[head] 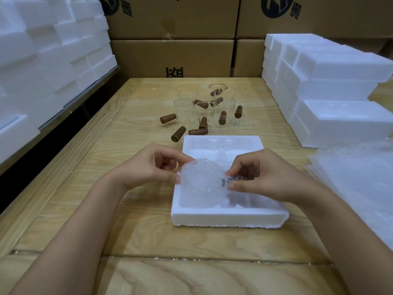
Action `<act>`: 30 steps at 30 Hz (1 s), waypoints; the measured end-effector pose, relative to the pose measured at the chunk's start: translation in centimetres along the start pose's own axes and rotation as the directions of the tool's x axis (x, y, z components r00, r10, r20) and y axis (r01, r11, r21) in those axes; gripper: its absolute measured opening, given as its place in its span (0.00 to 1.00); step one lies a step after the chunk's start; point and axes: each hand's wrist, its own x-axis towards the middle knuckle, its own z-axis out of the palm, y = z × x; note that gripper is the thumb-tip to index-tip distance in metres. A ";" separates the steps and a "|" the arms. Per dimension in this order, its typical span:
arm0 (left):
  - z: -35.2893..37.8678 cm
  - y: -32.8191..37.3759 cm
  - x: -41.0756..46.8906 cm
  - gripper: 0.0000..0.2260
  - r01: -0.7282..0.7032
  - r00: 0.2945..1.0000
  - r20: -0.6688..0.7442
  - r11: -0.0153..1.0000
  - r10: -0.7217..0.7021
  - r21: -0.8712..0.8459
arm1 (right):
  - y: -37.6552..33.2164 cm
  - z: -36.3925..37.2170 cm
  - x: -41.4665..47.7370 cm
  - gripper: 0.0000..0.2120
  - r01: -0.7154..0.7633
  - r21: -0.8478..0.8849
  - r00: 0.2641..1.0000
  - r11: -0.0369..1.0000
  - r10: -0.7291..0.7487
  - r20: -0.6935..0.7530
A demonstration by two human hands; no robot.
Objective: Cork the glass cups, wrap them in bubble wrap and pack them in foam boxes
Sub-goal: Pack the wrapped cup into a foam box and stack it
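A bubble-wrapped glass cup is held just above the near left pocket of an open white foam box on the wooden table. My left hand pinches the wrap at the bundle's left side. My right hand pinches the wrapped cork end on its right, where dark brown shows through the wrap. Farther back stand several clear glass cups with several brown corks scattered among and in front of them.
Stacked white foam boxes fill the right side, and more foam pieces are piled on the left. A stack of bubble wrap sheets lies at the right edge. Cardboard cartons form a wall at the back.
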 end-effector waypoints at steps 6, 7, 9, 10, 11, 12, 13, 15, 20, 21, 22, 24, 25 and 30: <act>0.4 0.2 0.1 0.18 -0.017 0.999 0.031 1.000 0.017 -0.010 | 0.1 0.3 -0.1 0.05 0.022 -0.133 1.000 0.991 -0.023 -0.010; 0.5 0.2 0.1 0.18 -0.014 1.000 0.016 1.000 0.013 0.017 | 0.1 0.3 -0.1 0.04 0.023 -0.149 1.000 0.989 -0.025 -0.016; 0.6 0.2 0.2 0.18 -0.011 1.000 0.016 0.999 0.011 0.036 | 0.0 0.3 -0.1 0.04 0.023 -0.171 0.999 0.985 -0.028 -0.029; 0.6 0.2 0.2 0.18 -0.016 1.000 0.022 0.999 0.015 0.031 | 0.0 0.4 -0.1 0.04 0.026 -0.182 0.999 0.983 -0.032 -0.034; 0.6 0.2 0.2 0.17 -0.018 1.000 0.021 1.000 0.018 0.018 | -0.1 0.5 -0.1 0.05 0.031 -0.191 0.998 0.981 -0.039 -0.039; 0.6 0.1 0.3 0.17 -0.017 1.000 0.009 1.000 0.017 0.003 | -0.1 0.5 -0.1 0.06 0.037 -0.196 0.998 0.980 -0.047 -0.046; 0.6 0.0 0.4 0.17 -0.013 1.000 -0.009 1.000 0.013 -0.006 | -0.2 0.5 -0.1 0.07 0.041 -0.197 0.997 0.980 -0.053 -0.054; 0.5 -0.2 0.5 0.17 -0.014 1.000 -0.023 1.000 0.014 -0.001 | -0.3 0.6 -0.1 0.10 0.041 -0.211 0.996 0.977 -0.056 -0.063; -0.4 -0.7 0.8 0.17 -0.013 0.981 -0.194 0.974 -0.031 -0.224 | -1.2 -0.6 -0.7 0.11 0.012 -0.251 0.995 0.968 -0.037 -0.096; -0.4 -0.8 1.1 0.15 0.002 0.945 -0.317 0.967 -0.085 -0.254 | -1.3 -1.0 -0.8 0.14 0.011 -0.217 0.989 0.976 -0.043 -0.143; -0.3 -0.9 1.4 0.11 0.026 0.887 -0.440 0.968 -0.138 -0.250 | -1.3 -1.5 -0.8 0.14 0.004 -0.177 0.974 0.984 -0.043 -0.221; 0.0 -1.3 1.9 0.08 0.119 0.766 -0.606 0.974 -0.215 -0.195 | -0.5 -2.4 -0.5 0.14 -0.037 -0.104 0.891 0.994 -0.014 -0.454; 0.2 -1.6 2.1 0.09 0.168 0.730 -0.638 0.970 -0.243 -0.177 | 0.1 -2.8 -0.4 0.14 -0.080 -0.074 0.821 0.994 0.024 -0.571; 1.5 -1.7 2.8 0.10 0.199 0.691 -0.647 0.945 -0.324 -0.260 | 2.7 -3.5 1.0 0.24 -0.450 0.192 0.689 0.872 0.476 -0.547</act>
